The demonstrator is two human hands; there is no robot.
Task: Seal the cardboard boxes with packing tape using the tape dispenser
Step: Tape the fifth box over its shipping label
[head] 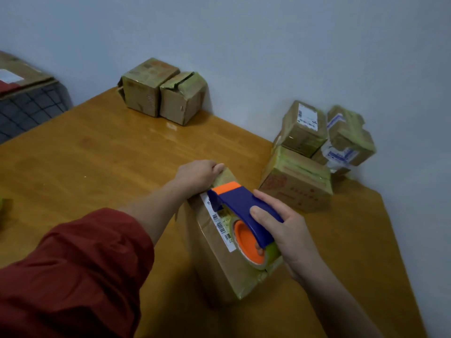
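my left hand [197, 175] curls over the far end of the long brown cardboard box [214, 262], which lies near the front of the orange-brown wooden table [97, 154]. my right hand [288, 230] is wrapped round the blue and orange plastic tape dispenser [240, 201], which rests along the box's top.

risks, as i judge them: the dispenser's front end sits just beside my left fingers, so a hard push forward could nick them. if the left grip slackens, the box may slide and the tape go on skewed or wrinkled.

count: one dispenser, one greenish tape roll [269, 257], one box in hand, two small boxes by the wall [146, 89], at least three stacked boxes at the right corner [296, 176], one far-left box [22, 74].
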